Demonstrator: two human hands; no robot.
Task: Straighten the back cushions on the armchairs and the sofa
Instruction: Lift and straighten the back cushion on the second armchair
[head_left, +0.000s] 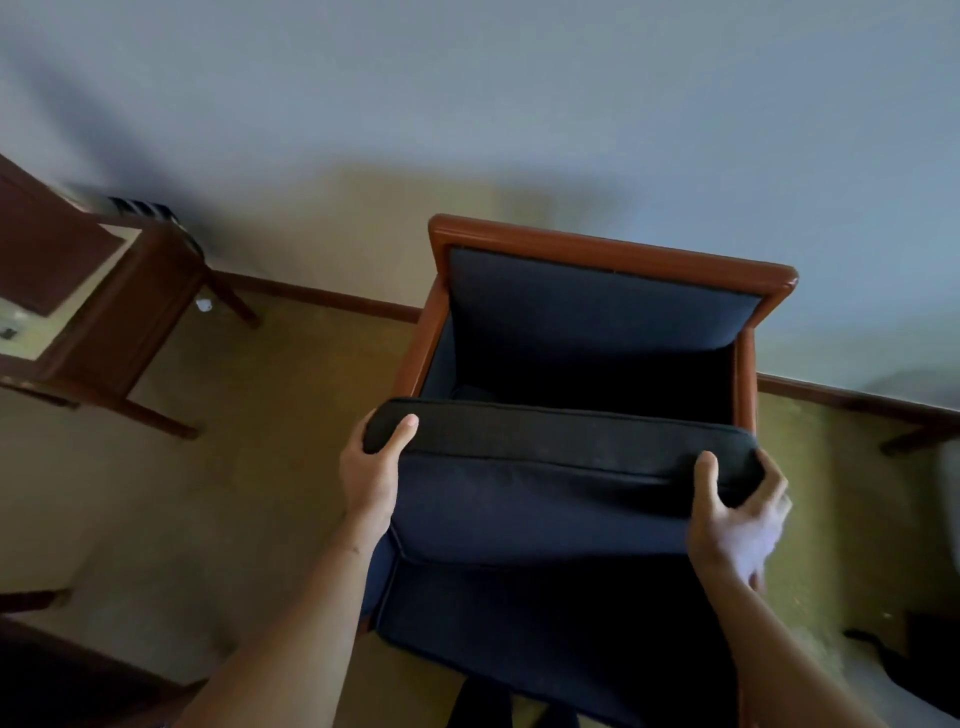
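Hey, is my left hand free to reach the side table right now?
Probably not: the left hand is gripping one end of the dark cushion, and the side table stands well off to the left, apart from the armchair.

You will find no text, label, brand, number or sign that can be read anywhere in this view. The dark blue cushion (545, 499), the wooden armchair frame (613, 249) and the pale wall (467, 93) carry no lettering. A small white tag (203, 305) by the side table (104, 312) is too blurred to read.
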